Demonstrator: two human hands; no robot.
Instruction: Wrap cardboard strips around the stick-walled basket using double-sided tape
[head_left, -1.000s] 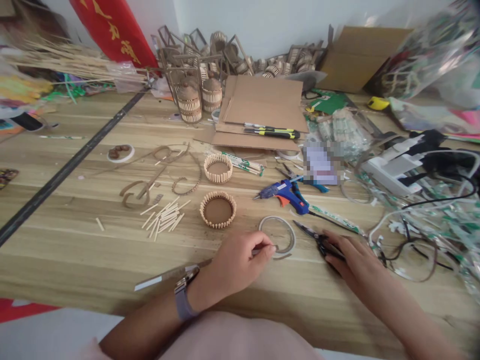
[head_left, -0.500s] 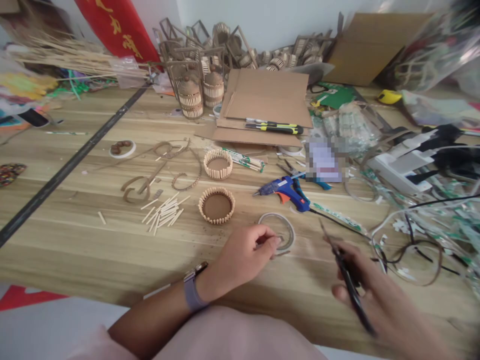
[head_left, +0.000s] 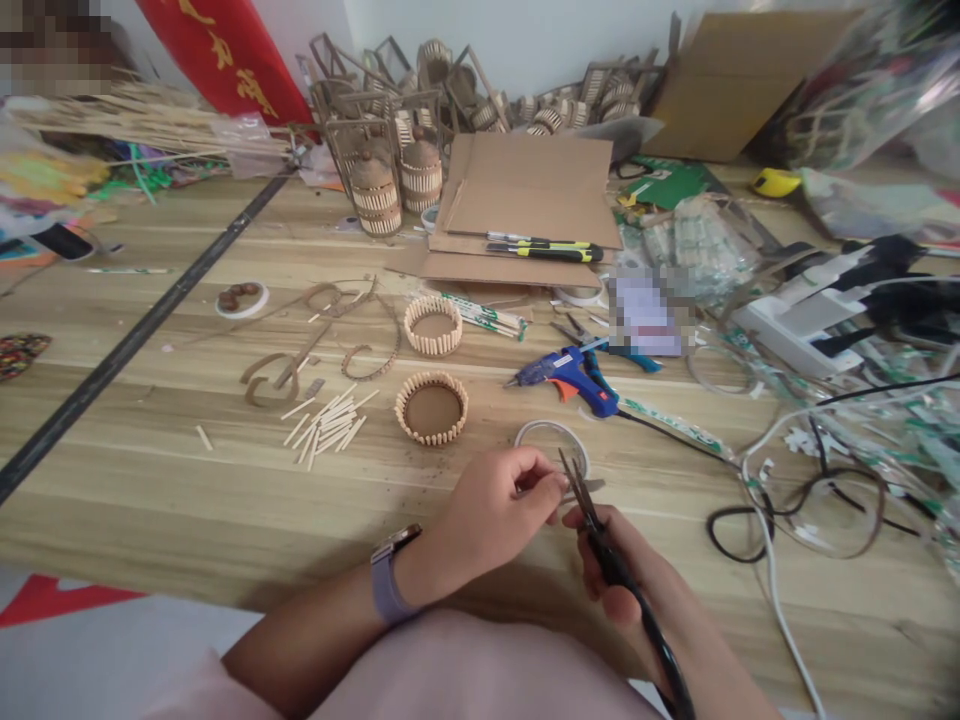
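Observation:
My left hand (head_left: 499,510) is closed in a pinch on a thin cardboard strip (head_left: 586,485) just in front of a roll of tape (head_left: 553,442) on the wooden table (head_left: 150,480). A watch sits on that wrist. My right hand (head_left: 626,575) grips black scissors (head_left: 596,525). The blades point up and away, their tips beside the left fingertips and the strip. A round stick-walled basket (head_left: 432,407) lies just beyond the left hand, and a smaller one (head_left: 433,326) sits farther back.
A blue glue gun (head_left: 571,379) with a cord lies right of the baskets. Loose short sticks (head_left: 324,424) lie to their left. Cardboard sheets with utility knives (head_left: 551,250), finished wooden models (head_left: 390,180) and tangled cables (head_left: 810,490) crowd the back and right.
My right hand picked the scissors up off the table and swung them left to the strip in my left hand. The left hand stayed pinched by the tape roll.

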